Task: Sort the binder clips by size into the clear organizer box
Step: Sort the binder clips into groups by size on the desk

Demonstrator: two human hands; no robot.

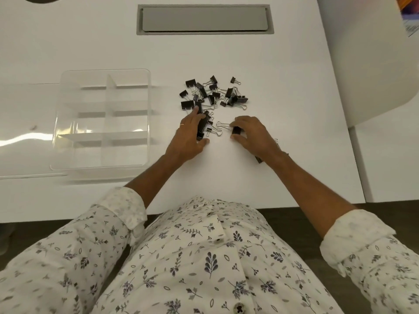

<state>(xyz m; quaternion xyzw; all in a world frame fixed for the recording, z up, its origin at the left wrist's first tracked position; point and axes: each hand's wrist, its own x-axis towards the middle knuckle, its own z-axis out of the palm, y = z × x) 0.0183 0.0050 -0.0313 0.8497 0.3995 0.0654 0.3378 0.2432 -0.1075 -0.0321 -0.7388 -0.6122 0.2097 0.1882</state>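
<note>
A leaf-printed white shirt fills the foreground. The left hand rests straight-fingered on stray clips; the right hand pinches one black metal binder clip. The heap of black clips lies mid-worktop, the clear plastic compartmented organizer box toward the left edge. The clips are probably light, stiff and tangle-prone: grip the bodies.

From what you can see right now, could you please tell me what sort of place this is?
Most likely an office or meeting-room desk: a white table with a grey cable-access flap set into it, a heap of black binder clips, and a clear organizer box beside them.
</note>
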